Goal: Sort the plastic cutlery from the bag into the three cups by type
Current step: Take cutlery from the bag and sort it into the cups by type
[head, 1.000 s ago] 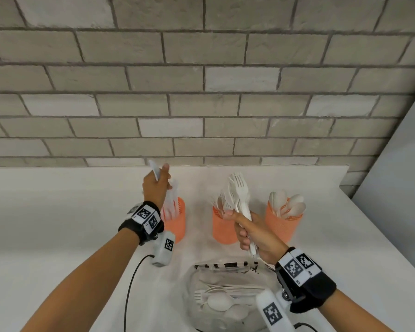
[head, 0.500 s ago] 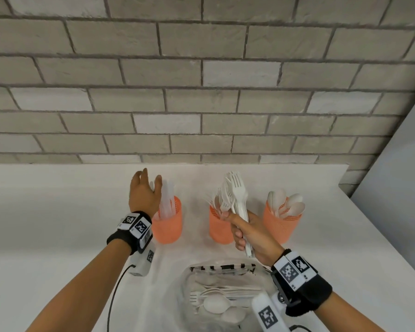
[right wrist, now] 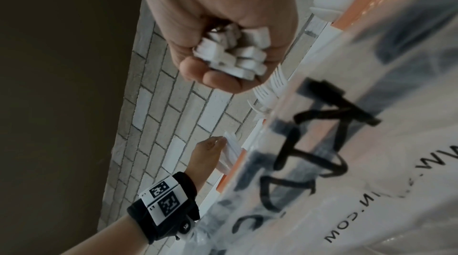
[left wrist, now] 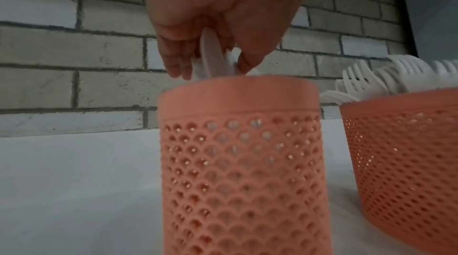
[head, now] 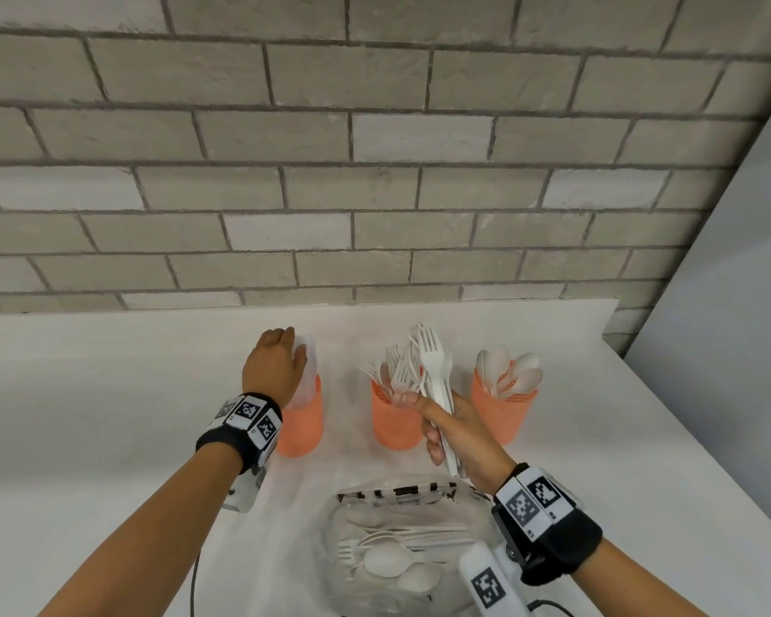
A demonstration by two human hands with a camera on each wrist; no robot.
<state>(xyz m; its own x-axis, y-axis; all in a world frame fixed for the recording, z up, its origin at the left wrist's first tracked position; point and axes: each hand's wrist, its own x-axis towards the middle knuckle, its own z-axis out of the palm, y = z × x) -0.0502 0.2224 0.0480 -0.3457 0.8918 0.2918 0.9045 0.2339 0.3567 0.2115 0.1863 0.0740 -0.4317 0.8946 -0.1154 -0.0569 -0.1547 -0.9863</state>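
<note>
Three orange perforated cups stand in a row on the white worktop (head: 108, 416) before a grey brick wall (head: 375, 149). The left hand (head: 273, 366) hangs over the left cup (head: 302, 423), at 9 o'clock in the row; the left wrist view shows its fingers (left wrist: 174, 57) and thumb curled down around the tops of the white knives (left wrist: 210, 57) standing in that cup, the blades rising between the fingertips just above the rim. The knives thus lie directly under and within this grip, upright. The right hand (head: 457, 427) is closed in a fist around a bundle of white forks (head: 432, 371), handles pointing down out of the fist and tines up toward 12 o'clock; the right wrist view shows the squared handle ends (right wrist: 233, 53) packed inside the curled fingers. This held bundle stands just in front of the middle cup (head: 395, 418), which already carries more forks (head: 392, 367) fanned toward 10 o'clock. The right cup (head: 504, 409), at 3 o'clock in the row, holds white spoons (head: 515, 371) with bowls up. At 6 o'clock from the cups, nearest the person, lies a clear plastic bag (head: 330, 549) with black lettering, containing mixed forks and spoons (head: 388, 558); it lies well below both grips, touched by neither. Each wrist wears a black band (head: 553, 541) bearing square coded markers.
</note>
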